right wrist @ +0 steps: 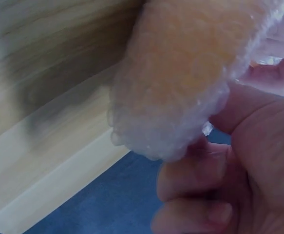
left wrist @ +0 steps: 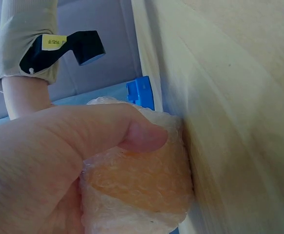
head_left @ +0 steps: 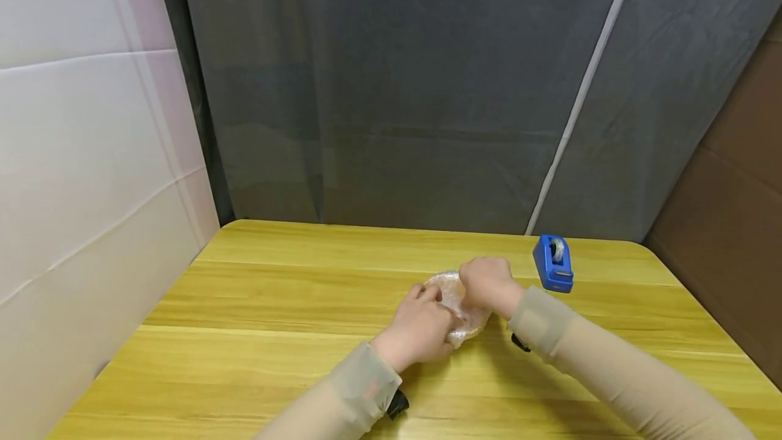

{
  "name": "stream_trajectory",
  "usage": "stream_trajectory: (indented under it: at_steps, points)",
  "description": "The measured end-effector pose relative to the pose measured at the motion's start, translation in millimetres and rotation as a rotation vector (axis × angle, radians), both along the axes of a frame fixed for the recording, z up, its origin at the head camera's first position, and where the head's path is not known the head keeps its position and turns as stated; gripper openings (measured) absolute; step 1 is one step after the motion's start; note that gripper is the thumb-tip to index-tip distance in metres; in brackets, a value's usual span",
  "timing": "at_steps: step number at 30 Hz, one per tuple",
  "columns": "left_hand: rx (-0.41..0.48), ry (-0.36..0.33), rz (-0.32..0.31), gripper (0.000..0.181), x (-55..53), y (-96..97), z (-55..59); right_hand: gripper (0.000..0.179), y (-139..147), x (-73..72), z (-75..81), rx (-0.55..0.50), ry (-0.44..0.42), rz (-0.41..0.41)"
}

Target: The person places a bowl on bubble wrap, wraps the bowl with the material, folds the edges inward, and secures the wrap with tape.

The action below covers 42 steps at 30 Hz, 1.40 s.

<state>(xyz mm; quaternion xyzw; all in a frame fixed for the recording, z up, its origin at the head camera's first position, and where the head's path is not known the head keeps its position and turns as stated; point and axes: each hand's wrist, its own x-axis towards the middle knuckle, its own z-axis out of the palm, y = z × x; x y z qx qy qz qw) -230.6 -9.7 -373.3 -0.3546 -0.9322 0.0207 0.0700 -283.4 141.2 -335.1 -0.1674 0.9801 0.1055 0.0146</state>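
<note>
A bundle in clear bubble wrap (head_left: 451,286) stands low on the wooden table, between both hands. Something orange shows through the wrap in the left wrist view, where my left thumb (left wrist: 144,137) lies across the bundle. My left hand (head_left: 423,326) holds the bundle from its near left side. From the far right, my right hand (head_left: 490,285) bends over the top of it. In the right wrist view the right fingers (right wrist: 193,175) are curled and pinch the edge of the bubble wrap (right wrist: 156,131). The object inside is hidden by the wrap.
A blue tape dispenser (head_left: 553,265) with a roll of clear tape stands at the table's back right, beyond the right hand. The wooden table (head_left: 275,297) ends at a dark grey curtain (head_left: 391,100). A white panel rises on the left, a brown one on the right.
</note>
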Motion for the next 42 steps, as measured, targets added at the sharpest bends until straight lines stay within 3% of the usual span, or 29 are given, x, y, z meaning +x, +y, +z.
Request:
stream_trajectory:
  at_steps: [3, 7, 11, 16, 20, 24, 29, 36, 42]
  points:
    - [0.003, 0.001, -0.001, 0.022, 0.3, 0.6, 0.2, 0.036, 2, -0.6, -0.4, 0.022, 0.022, -0.007]
    - [0.006, -0.005, 0.002, 0.031, -0.4, -0.2, -0.4, 0.043, 9, -5.1, 0.9, 0.024, -0.010, -0.083]
    - [0.010, -0.007, 0.003, 0.036, -1.6, -2.9, -1.3, 0.048, 16, -10.6, 0.7, -0.018, -0.169, -0.150]
    - [0.013, -0.011, -0.006, 0.034, -1.5, -7.5, -1.8, 0.041, 21, -16.1, -8.3, -0.211, -0.397, -0.083]
    - [0.018, -0.006, -0.017, 0.035, -0.3, -12.0, -2.7, 0.034, 22, -17.5, -14.5, -0.379, -0.498, -0.047]
    - [0.034, -0.007, -0.034, 0.035, 2.3, -18.1, -3.2, 0.035, 19, -16.9, -15.9, -0.418, -0.567, -0.076]
    - [0.051, -0.016, -0.048, 0.036, 3.8, -25.3, -4.7, 0.038, 12, -15.3, -15.2, -0.404, -0.600, -0.100]
    - [0.042, -0.005, -0.020, 0.037, -1.8, -34.6, -6.4, 0.033, -1, -19.5, -17.4, -0.416, -0.545, -0.119]
    - [0.087, -0.044, 0.013, 0.036, -6.6, -38.0, -12.3, 0.041, 1, -27.3, -28.4, -0.514, -0.537, -0.044]
